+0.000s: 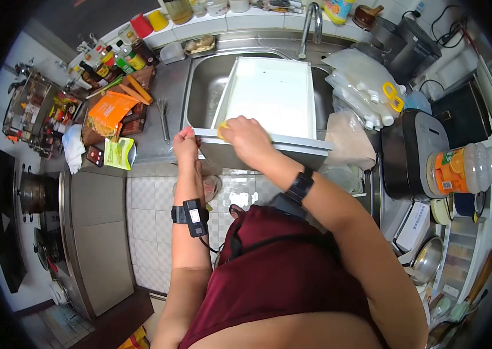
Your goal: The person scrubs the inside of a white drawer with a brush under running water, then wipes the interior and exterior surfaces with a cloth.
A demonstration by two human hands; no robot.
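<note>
- While the white tray (275,96) leans tilted in the steel sink (202,87), its near rim juts over the sink's front edge
- The left hand (186,145) is clenched on the tray's near left corner
- The right hand (247,139) presses a yellow sponge (222,129) against the near rim, fingers closed round it
- A faucet (311,20) stands behind the tray
- An orange packet (109,110) lies on the counter to the left, well apart from the sink

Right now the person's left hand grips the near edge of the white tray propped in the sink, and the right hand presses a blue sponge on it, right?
Not quite: the sponge under the right hand is yellow, per the head view. The left hand does grip the white tray in the sink.
</note>
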